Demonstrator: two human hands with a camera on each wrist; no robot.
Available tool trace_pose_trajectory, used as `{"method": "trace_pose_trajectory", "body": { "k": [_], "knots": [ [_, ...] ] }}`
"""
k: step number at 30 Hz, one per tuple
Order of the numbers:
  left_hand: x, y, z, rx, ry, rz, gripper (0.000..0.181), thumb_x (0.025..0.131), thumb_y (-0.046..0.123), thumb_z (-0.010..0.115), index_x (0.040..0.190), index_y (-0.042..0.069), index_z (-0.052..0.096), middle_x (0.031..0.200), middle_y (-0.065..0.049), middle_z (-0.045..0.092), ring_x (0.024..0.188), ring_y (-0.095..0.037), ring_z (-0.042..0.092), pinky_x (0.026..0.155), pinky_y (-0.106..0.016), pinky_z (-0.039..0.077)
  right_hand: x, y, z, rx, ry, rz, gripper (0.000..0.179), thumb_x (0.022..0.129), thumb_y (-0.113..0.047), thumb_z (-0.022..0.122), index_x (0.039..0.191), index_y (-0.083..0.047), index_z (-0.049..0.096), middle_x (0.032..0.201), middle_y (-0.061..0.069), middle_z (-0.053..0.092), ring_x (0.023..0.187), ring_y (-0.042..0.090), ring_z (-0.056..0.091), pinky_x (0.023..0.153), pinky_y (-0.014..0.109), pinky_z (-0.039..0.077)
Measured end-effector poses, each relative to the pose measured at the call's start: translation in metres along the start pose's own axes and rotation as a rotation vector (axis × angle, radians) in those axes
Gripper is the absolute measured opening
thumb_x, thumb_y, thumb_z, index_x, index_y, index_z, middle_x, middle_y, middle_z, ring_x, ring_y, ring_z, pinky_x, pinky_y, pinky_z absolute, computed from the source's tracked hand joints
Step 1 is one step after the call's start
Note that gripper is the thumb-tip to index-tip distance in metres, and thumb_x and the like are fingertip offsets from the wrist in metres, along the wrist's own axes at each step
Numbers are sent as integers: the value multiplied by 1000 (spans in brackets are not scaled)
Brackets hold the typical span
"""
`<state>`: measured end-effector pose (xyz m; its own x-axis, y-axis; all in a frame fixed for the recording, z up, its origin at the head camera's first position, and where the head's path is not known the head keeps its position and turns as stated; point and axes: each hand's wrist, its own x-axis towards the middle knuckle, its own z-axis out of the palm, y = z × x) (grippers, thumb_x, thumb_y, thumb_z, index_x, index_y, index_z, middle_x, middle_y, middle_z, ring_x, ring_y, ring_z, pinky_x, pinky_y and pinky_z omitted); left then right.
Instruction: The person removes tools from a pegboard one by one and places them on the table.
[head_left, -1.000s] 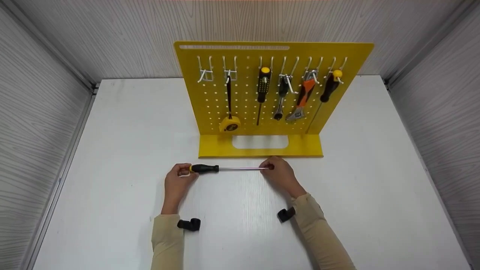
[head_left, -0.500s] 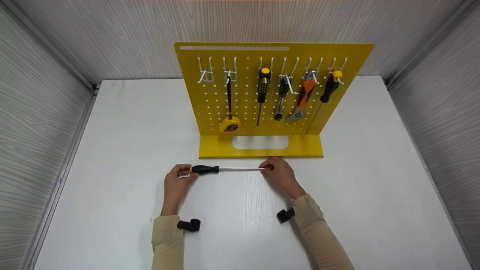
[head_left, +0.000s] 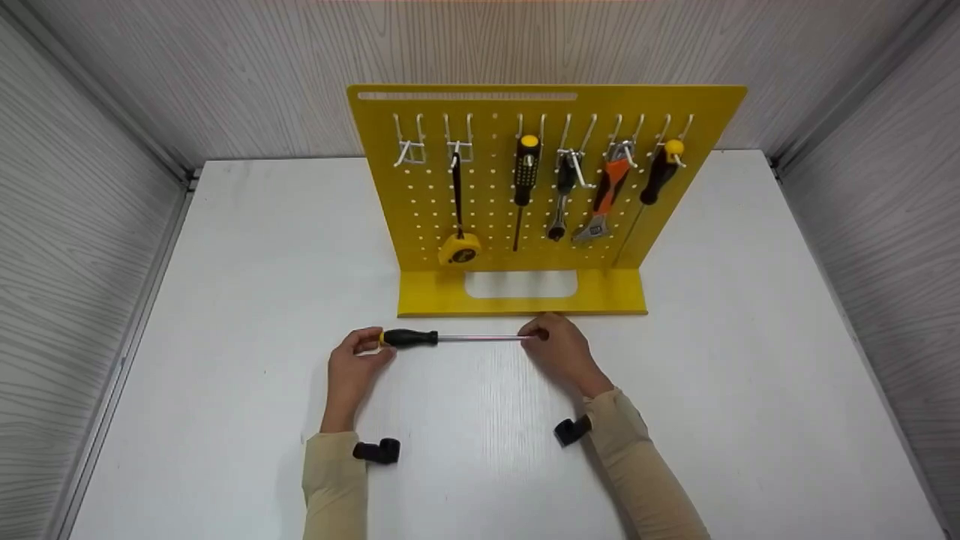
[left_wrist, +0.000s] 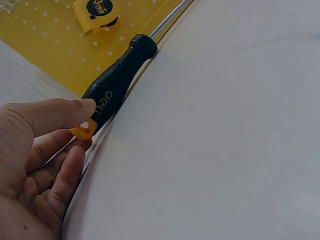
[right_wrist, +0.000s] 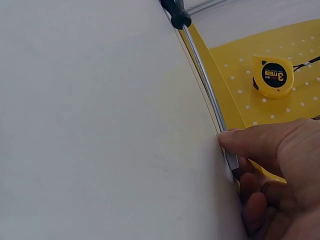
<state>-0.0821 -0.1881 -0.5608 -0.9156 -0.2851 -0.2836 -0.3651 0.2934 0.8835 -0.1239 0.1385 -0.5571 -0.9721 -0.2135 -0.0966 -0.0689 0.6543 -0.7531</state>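
A screwdriver (head_left: 411,338) with a dark handle, a yellow end and a long metal shaft lies crosswise between both hands, just in front of the yellow pegboard's base. My left hand (head_left: 355,369) pinches the yellow butt of the handle between thumb and fingers; the left wrist view shows "deli" printed on the handle (left_wrist: 112,85). At the other end, my right hand (head_left: 561,351) pinches the shaft close to its tip. In the right wrist view the thumb lies over the shaft (right_wrist: 207,87), and the flat metal tip shows below it.
The yellow pegboard (head_left: 495,225) stands behind the hands. From its hooks hang a tape measure (head_left: 460,248), a screwdriver (head_left: 527,172), a ratchet wrench (head_left: 562,196), an adjustable wrench (head_left: 609,191) and another screwdriver (head_left: 660,176). The leftmost hook (head_left: 409,152) holds nothing. Walls enclose the white table (head_left: 225,300).
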Motion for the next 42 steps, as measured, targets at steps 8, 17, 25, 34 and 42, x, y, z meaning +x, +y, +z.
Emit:
{"method": "trace_pose_trajectory", "body": {
  "k": [8,17,25,34,42],
  "knots": [
    [1,-2,-1,-20,-9,-16,44,82,11,74,124,6,61,123,-15,62,102,-19,59,76,-14,45,0,0,-2,36,-28,-2,11,86,-10,71,95,-15,72,98,4,66,88,18,57,81,34,47],
    [1,0,-3,-85,-20,9,46,84,13,74,126,6,59,126,-15,59,112,-22,54,78,-10,43,-1,2,-6,146,-41,22,20,87,-8,69,107,-9,67,105,7,65,97,21,59,90,37,48],
    [1,0,-4,-74,-20,25,50,83,12,74,130,6,56,128,-15,58,114,-22,52,81,-10,42,-3,3,-8,198,-71,48,36,86,-10,71,121,-10,61,109,6,64,99,20,56,91,35,46],
    [1,-1,-4,-109,-23,49,54,83,10,73,132,4,52,131,-17,56,117,-23,52,81,-9,42,-5,4,-12,237,-91,59,47,87,-10,71,130,-9,53,113,8,60,101,20,54,89,33,44],
    [-4,5,-6,-115,-52,61,59,85,15,73,138,8,47,135,-14,52,121,-23,49,97,-24,42,-7,8,-15,312,-88,72,47,88,-14,70,132,-13,52,116,8,58,103,20,55,92,34,43]
  ]
}}
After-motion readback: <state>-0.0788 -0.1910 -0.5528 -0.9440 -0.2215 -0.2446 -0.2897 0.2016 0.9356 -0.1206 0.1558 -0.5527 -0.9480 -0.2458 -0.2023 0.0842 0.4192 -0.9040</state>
